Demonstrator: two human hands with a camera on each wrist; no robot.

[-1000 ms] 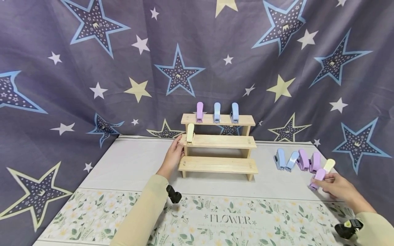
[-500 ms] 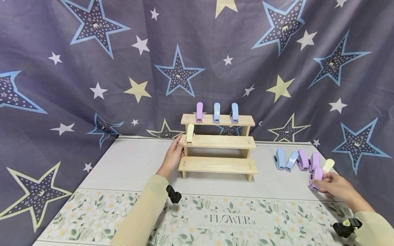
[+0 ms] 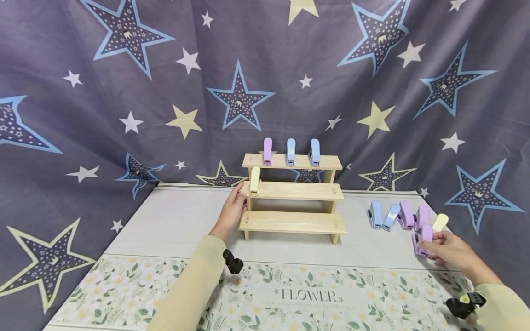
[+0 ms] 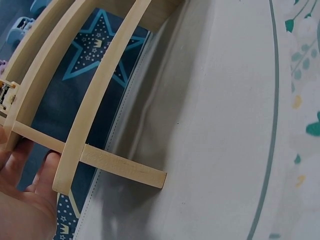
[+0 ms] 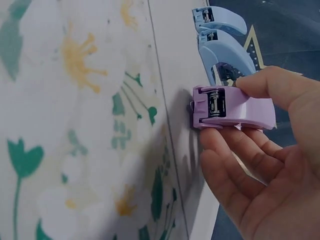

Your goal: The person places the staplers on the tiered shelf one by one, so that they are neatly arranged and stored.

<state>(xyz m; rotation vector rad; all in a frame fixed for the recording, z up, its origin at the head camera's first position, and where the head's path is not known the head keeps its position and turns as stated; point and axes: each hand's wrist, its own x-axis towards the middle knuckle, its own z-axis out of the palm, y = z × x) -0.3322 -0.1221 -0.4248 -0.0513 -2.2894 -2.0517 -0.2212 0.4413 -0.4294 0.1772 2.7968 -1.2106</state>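
A three-tier wooden display shelf (image 3: 291,221) stands mid-table. My left hand (image 3: 232,212) grips its left side, fingers behind the side strut (image 4: 122,166) in the left wrist view. On the top tier are a purple stapler (image 3: 267,151) and two blue ones; a cream stapler (image 3: 255,180) stands at the left of the middle tier. At the right, my right hand (image 3: 454,253) pinches a purple stapler (image 5: 240,107) between thumb and fingers. It is nearly upright, its base at or close to the tabletop; I cannot tell whether it touches.
Just beyond the right hand stand two blue staplers (image 3: 375,214), two purple staplers (image 3: 406,215) and a cream stapler (image 3: 440,222), partly hidden. A floral mat (image 3: 306,299) runs along the table front. A star-patterned curtain (image 3: 331,92) hangs behind.
The purple stapler in my right hand has turned from tilted to nearly upright, with a slight shift left. My left hand stays on the shelf.
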